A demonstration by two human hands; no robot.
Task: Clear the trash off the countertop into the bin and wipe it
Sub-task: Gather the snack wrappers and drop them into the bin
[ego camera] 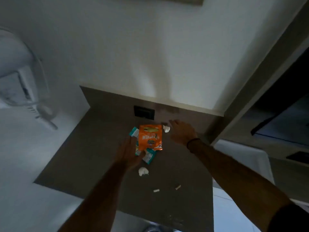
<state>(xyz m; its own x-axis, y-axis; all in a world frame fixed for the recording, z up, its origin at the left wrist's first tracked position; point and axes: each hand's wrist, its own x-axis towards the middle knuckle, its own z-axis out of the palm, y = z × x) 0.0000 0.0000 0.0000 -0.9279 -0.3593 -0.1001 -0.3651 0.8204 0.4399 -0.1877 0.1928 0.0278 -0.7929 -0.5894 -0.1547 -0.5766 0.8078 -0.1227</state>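
It looked like a home kitchen: a brown desk (pixel 103 148) met a matching backsplash with a dark wall socket (pixel 144 112) under white walls, a snack packet (pixel 150 137) and crumpled tissue (pixel 143 171) lay near its back edge.

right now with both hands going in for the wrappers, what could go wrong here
The left hand is only at the edge of the orange packet and teal wrappers; a loose scoop could drop some. The right hand reaching for the far tissue wad might knock it away. The two small stubs near the front edge of the countertop are easy to miss.
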